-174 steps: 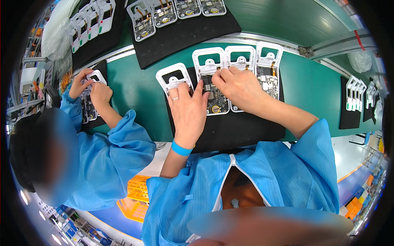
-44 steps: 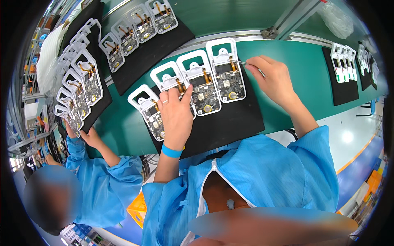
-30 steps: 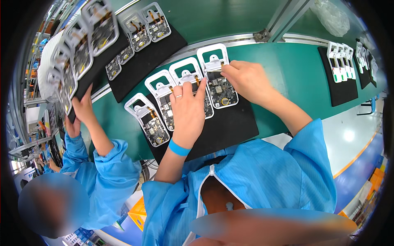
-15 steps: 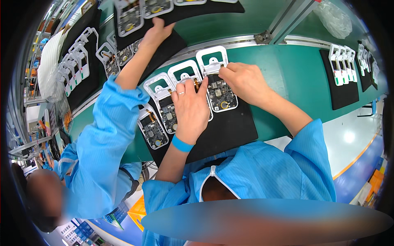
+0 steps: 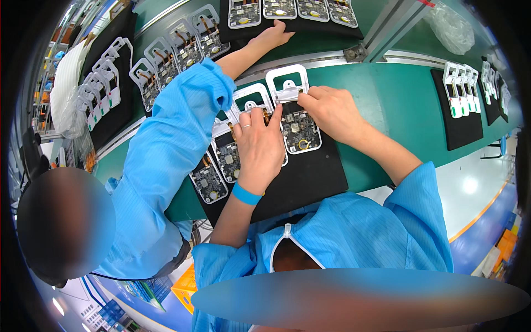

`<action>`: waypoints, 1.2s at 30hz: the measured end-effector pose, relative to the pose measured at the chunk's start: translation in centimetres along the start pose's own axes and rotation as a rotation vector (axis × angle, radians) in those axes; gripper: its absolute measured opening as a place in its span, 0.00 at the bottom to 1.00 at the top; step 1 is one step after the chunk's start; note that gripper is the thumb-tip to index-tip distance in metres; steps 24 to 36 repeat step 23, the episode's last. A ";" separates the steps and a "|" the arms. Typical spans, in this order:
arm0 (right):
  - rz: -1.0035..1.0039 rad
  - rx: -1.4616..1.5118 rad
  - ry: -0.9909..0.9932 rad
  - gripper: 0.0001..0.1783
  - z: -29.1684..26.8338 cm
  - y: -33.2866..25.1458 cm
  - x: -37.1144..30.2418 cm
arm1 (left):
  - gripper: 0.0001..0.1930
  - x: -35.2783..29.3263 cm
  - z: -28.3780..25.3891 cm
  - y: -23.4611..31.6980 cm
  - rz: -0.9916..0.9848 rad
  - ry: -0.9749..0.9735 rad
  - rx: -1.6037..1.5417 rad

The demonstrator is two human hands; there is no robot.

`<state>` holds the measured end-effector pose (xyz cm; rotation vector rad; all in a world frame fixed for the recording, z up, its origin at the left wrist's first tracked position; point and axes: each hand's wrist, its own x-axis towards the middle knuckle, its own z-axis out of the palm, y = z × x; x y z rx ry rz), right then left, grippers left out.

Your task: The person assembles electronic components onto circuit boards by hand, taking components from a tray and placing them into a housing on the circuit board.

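While both hands work at frame centre, the left hand (image 5: 259, 145) lies flat, fingers spread, pressing on a white-framed circuit board assy (image 5: 250, 105) on the black mat (image 5: 310, 180). Grip state: open palm, nothing clamped. The right hand (image 5: 331, 110) sits just right of it, fingertips pinched together at the upper edge of the neighbouring board assy (image 5: 296, 124); whether a small part or tool is held betw. them cannot be told.

Progress, judged: approx. four board assys stand in a slanted row on the mat, running from centre toward lower left. The two at lower left (image 5: 209, 180) lie untouched by the hands; the two upper ones are in hand. No visible mark tells finished units from unfinished, so work appears mid-batch, w/ the right-hand unit the one in process.

Surroundings: a co-worker's blue sleeve (image 5: 166, 149) crosses from lower left to upper centre, lying over part of the row, and that person's hand (image 5: 274, 36) rests on a second black mat (image 5: 293, 25) w/ more boards at top centre. This arm blocks access to the left units. More trays of boards (image 5: 166, 61) fill upper left; a further mat w/ white frames (image 5: 462, 102) sits at right, well apart. All rests on the green bench (image 5: 398, 94).
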<state>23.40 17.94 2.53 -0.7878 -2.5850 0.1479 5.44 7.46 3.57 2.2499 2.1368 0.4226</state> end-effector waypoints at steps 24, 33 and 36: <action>-0.035 -0.008 0.009 0.08 0.8 -0.5 0.8 | 0.22 -0.7 -0.6 -1.0 -0.038 -0.003 0.014; -0.035 -0.008 0.009 0.08 0.8 -0.5 0.8 | 0.22 -0.7 -0.6 -1.0 -0.038 -0.003 0.014; -0.035 -0.008 0.009 0.08 0.8 -0.5 0.8 | 0.22 -0.7 -0.6 -1.0 -0.038 -0.003 0.014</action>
